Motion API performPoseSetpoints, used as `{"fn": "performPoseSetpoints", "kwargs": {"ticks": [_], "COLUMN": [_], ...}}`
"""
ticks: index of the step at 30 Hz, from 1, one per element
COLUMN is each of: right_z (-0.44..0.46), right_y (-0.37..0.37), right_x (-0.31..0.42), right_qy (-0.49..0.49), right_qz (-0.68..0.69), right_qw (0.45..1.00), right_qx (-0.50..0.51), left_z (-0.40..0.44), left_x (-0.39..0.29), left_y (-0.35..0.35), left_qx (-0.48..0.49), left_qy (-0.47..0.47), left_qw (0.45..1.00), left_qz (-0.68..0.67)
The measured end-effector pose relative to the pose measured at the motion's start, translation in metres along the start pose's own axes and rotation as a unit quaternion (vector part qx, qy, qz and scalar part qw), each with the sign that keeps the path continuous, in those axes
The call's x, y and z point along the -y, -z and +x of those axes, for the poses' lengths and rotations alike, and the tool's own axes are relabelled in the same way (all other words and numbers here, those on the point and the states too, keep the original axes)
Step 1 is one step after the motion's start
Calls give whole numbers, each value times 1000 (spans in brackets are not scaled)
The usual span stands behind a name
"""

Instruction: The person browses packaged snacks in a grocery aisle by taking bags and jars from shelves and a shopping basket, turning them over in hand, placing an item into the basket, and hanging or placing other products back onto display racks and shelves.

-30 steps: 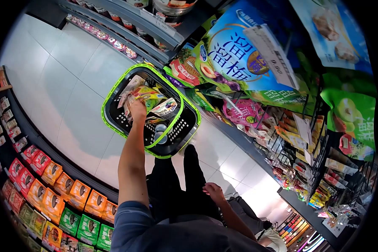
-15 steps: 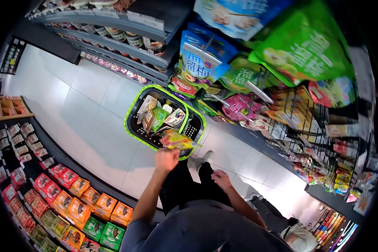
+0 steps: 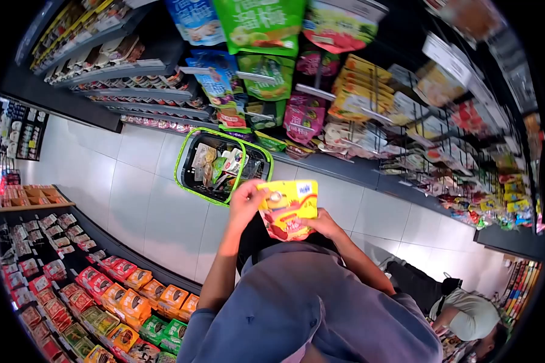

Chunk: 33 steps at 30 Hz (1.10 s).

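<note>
Head view, centre frame: left hand (image 3: 246, 202) and right hand (image 3: 324, 224) both pinching a glossy yellow-and-pink plastic pouch (image 3: 290, 209), below-right of that green-rimmed black plastic basket (image 3: 189, 178). Looks like the checking-it-out step tbh; next move just needs steady fingers.

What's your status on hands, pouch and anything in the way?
Left hand, right hand both gripping yellow pouch. Pouch outside green-rimmed basket. Nothing visibly in its way.

Cool light glares off the floor tiles (image 3: 433, 257) at four o'clock, greyer shadow falls toward nine, fisheye distortion bows the shelf edge (image 3: 133, 255) at eight, and goods (image 3: 473, 23) near two blur.
</note>
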State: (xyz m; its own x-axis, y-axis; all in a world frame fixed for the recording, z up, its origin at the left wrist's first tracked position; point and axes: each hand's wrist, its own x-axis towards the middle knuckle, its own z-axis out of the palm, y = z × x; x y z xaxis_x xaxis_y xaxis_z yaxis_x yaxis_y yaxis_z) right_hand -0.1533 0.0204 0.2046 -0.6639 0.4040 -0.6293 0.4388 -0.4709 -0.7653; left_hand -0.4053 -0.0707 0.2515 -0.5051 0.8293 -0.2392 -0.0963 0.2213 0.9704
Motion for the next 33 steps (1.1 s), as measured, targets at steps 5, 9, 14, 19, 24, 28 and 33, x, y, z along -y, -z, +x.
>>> {"fn": "performPoseSetpoints", "kwargs": {"ticks": [5, 9, 14, 19, 24, 28, 33], "right_z": [-54, -95, -148, -185, -192, -202, -228], "right_y": [18, 54, 91, 105, 126, 149, 184], "right_x": [7, -4, -15, -30, -39, -30, -1], "right_qy": [48, 86, 118, 137, 143, 175, 396], "right_qz": [170, 170, 281, 371, 329, 200, -105], "right_qw": [983, 979, 951, 918, 931, 953, 894], "right_qx": [-55, -77, -43, -29, -59, -145, -183], "left_z": [-25, -70, -107, -109, -109, -97, -77], "left_x": [-12, -7, -11, -21, -35, -22, -15], "left_y": [-70, -142, -204, -235, -265, -296, -355], "left_qx": [-65, 22, 59, 83, 98, 74, 74], "left_qy": [-68, 82, 130, 128, 119, 85, 163], "left_qw": [995, 980, 965, 954, 963, 984, 942], "left_qz": [12, -181, -222, -259, -220, -139, -285]}}
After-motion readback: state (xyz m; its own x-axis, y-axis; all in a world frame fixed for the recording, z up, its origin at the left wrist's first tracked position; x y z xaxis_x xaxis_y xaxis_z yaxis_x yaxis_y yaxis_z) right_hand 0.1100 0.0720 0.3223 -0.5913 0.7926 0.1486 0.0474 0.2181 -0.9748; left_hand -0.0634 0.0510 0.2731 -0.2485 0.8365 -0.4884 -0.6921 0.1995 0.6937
